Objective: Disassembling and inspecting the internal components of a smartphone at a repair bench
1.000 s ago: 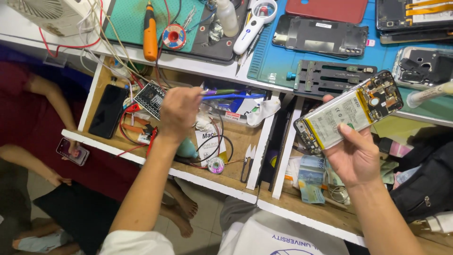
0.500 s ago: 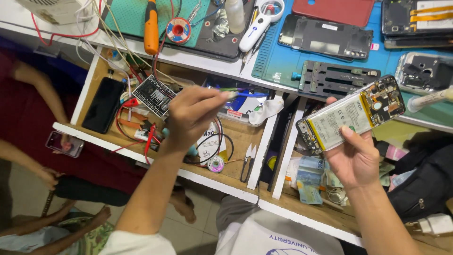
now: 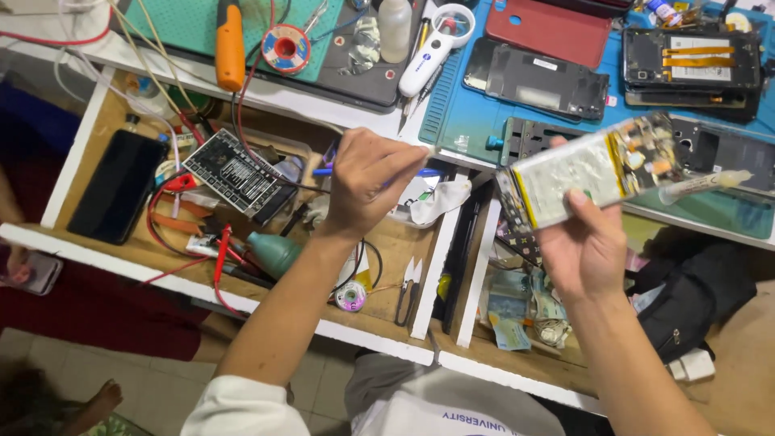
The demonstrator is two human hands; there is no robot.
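My right hand [image 3: 585, 250] grips an opened phone [image 3: 589, 169] by its lower edge, with the pale battery and small boards facing up. It is held above the gap between the drawers and the blue work mat [image 3: 460, 121]. My left hand [image 3: 367, 182] hovers over the open wooden drawer [image 3: 97, 129], fingers pinched on a thin tool [image 3: 425, 150] whose tip points right toward the phone. The hands are a short distance apart.
The drawer holds a black phone [image 3: 121, 186], a black circuit board [image 3: 234, 173], red wires and a small solder reel [image 3: 349, 297]. On the bench lie an orange screwdriver [image 3: 230, 44], a white magnifier [image 3: 436, 36], a syringe [image 3: 702, 186] and several opened phones. Another person's hand [image 3: 16, 266] is at the far left.
My left hand has risen out of the drawer with the thin tool and moved right toward the phone. My right hand keeps holding the opened phone in about the same place.
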